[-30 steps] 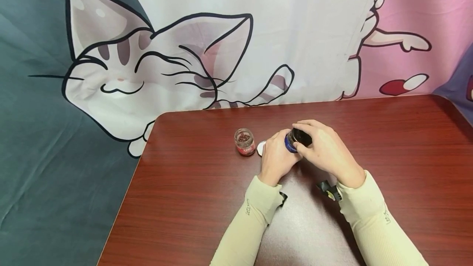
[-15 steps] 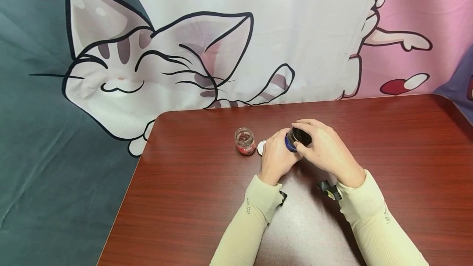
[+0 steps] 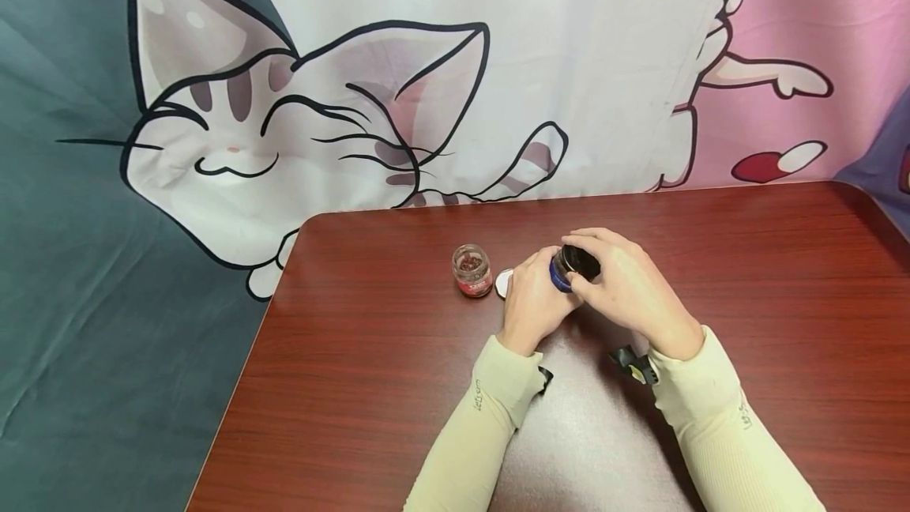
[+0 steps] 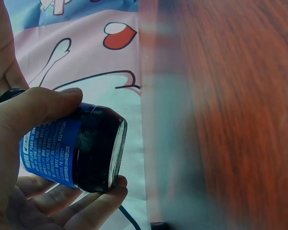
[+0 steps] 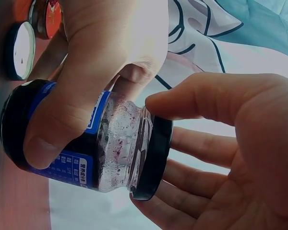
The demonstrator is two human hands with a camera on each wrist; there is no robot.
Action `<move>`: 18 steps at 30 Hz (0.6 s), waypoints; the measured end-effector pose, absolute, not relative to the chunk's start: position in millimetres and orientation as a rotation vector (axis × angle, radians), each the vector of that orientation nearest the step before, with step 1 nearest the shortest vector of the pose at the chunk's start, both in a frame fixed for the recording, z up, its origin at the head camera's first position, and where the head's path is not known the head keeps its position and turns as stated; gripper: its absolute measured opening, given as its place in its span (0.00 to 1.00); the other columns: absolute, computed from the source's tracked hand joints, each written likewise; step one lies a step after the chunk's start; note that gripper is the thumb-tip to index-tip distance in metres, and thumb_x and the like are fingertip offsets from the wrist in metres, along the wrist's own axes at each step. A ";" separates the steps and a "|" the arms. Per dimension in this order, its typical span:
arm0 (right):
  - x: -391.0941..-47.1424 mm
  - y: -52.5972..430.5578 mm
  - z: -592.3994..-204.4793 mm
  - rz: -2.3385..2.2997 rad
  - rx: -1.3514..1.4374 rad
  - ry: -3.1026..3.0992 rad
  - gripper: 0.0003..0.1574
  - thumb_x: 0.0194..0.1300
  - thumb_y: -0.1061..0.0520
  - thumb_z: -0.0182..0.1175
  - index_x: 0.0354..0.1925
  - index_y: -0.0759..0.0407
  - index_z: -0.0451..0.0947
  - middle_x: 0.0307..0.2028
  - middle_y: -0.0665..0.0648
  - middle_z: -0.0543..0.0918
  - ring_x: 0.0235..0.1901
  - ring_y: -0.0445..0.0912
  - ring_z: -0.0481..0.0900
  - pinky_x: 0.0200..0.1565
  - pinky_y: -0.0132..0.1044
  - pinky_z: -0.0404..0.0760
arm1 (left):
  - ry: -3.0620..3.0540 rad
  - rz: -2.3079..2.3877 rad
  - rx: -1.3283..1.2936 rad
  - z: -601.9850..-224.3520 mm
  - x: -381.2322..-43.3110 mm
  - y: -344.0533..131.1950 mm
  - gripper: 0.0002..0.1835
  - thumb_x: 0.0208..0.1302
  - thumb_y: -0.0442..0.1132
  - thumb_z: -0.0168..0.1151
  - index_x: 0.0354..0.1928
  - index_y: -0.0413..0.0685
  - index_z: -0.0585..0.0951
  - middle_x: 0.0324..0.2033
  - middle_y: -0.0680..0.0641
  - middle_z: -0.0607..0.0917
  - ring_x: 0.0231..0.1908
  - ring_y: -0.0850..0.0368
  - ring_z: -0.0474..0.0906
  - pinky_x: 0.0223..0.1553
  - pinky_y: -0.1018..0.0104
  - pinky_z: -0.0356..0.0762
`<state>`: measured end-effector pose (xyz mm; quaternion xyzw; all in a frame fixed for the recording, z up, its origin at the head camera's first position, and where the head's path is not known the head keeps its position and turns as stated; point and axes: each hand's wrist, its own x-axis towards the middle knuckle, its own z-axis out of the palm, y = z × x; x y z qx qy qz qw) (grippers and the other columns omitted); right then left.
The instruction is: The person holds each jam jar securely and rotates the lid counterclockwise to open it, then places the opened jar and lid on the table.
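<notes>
My left hand [image 3: 535,299] grips a glass jar [image 5: 117,143] with a blue label [image 4: 53,148], holding it tilted above the table. Dark contents fill its base, and streaks cling to the glass near the neck. At the mouth sits a black lid [image 5: 154,158], which my right hand [image 3: 629,287] holds by the rim between thumb and fingers. Whether the lid is threaded on or loose I cannot tell. Left of my hands stands an uncovered glass jar [image 3: 472,273] with a red label and dark bits inside. Beside it a white-faced lid [image 3: 503,284] is partly hidden by my left hand.
The reddish-brown wooden table [image 3: 341,385] extends to both sides. A printed cloth [image 3: 604,69] with cartoon cats hangs along its back edge. Dark wrist devices sit at both cuffs, including a black one [image 3: 633,364] at the right sleeve.
</notes>
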<state>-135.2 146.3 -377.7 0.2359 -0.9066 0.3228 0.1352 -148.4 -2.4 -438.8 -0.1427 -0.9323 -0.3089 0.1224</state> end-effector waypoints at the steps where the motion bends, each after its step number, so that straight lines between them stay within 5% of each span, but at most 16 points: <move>1: -135.3 146.4 -377.7 0.933 0.683 -2.627 0.27 0.54 0.64 0.66 0.54 0.69 0.81 0.53 0.65 0.82 0.53 0.59 0.80 0.56 0.54 0.74 | -2.720 -0.901 -0.417 -438.9 -148.6 -2.3 0.29 0.48 0.48 0.76 0.54 0.49 0.82 0.43 0.52 0.86 0.43 0.56 0.85 0.45 0.63 0.80; 18: -134.6 148.5 -376.6 0.949 0.661 -2.593 0.28 0.54 0.64 0.68 0.55 0.68 0.80 0.52 0.63 0.82 0.53 0.57 0.80 0.55 0.53 0.75 | -2.694 -0.924 -0.420 -439.0 -148.4 -2.6 0.28 0.46 0.46 0.76 0.53 0.49 0.82 0.41 0.53 0.86 0.41 0.56 0.85 0.42 0.63 0.80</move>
